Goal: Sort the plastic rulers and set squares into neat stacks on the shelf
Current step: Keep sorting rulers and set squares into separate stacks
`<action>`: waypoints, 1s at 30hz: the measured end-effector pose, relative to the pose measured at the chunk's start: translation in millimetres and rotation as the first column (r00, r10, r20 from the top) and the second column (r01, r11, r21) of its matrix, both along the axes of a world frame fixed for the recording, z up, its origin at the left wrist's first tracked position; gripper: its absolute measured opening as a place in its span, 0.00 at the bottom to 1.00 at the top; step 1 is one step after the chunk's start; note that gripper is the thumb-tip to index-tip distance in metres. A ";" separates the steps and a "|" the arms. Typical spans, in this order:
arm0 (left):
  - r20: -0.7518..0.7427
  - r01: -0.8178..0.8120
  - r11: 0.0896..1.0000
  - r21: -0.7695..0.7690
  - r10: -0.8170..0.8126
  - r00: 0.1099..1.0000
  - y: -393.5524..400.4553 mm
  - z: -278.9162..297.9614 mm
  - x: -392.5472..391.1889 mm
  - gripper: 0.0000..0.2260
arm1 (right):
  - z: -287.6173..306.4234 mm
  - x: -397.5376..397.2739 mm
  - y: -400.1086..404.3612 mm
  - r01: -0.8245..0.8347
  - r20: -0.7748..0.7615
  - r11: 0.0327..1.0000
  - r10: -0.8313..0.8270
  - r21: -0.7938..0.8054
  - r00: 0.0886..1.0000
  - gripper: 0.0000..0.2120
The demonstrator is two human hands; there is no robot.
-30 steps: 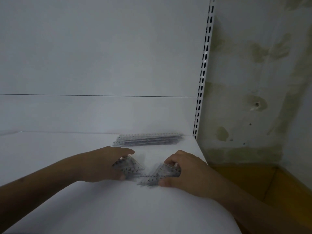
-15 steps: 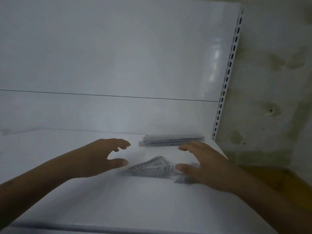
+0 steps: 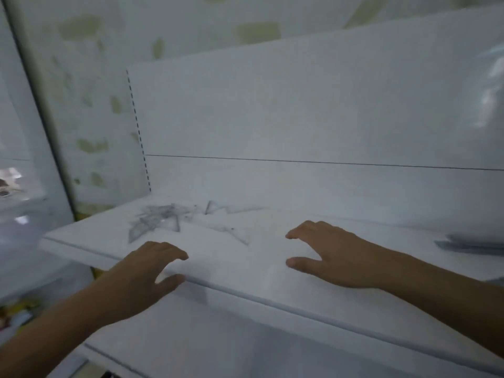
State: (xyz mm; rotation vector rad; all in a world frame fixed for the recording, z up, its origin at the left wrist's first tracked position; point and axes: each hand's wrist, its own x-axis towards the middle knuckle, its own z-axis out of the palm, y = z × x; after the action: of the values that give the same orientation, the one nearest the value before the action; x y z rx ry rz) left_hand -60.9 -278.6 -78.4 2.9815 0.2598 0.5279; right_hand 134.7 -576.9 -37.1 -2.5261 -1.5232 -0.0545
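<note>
Shelf: the white shelf [image 3: 245, 268] runs from about 9 o'clock down toward 4 o'clock, its front lip passing just under the left thumb; bare white board lies between the two hands and beyond the fingertips.
Back panel: a white panel [image 3: 313, 105] stands behind the shelf at 12 o'clock, with a thin dark seam across it and a slotted upright [image 3: 139, 132] on its left edge.
Left hand: the left hand [image 3: 141, 276] hovers at the front lip near 7 o'clock, fingers spread and loosely bent, holding nothing.
Right hand: the right hand [image 3: 335, 255] sits over the shelf near 3 o'clock, fingers and thumb apart, also holding nothing; whether it touches the board I cannot tell.
Loose pile: a blurred jumble of clear rulers and set squares [image 3: 163, 219] lies on the shelf at 11 o'clock, ahead of the left hand and apart from it; a few pieces trail toward the middle, short of the right fingertips.
Stacked pieces: a flat dark stack [image 3: 469, 245] lies at the far right edge, at 3 o'clock, behind the right wrist; too blurred to tell which kind.
</note>
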 end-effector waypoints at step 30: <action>-0.437 0.172 0.984 -0.033 -0.169 0.883 278.5 8.9 199.4 0.15 | -43.9 57.3 344.7 0.075 0.138 0.979 -0.049 -0.189 0.989 0.16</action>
State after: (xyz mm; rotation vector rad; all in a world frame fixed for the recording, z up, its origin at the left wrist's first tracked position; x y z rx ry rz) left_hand 138.5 -0.1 -69.5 3.0511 0.0234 -0.1720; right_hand 192.0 -232.1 -81.0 -2.7739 -1.5680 -0.0885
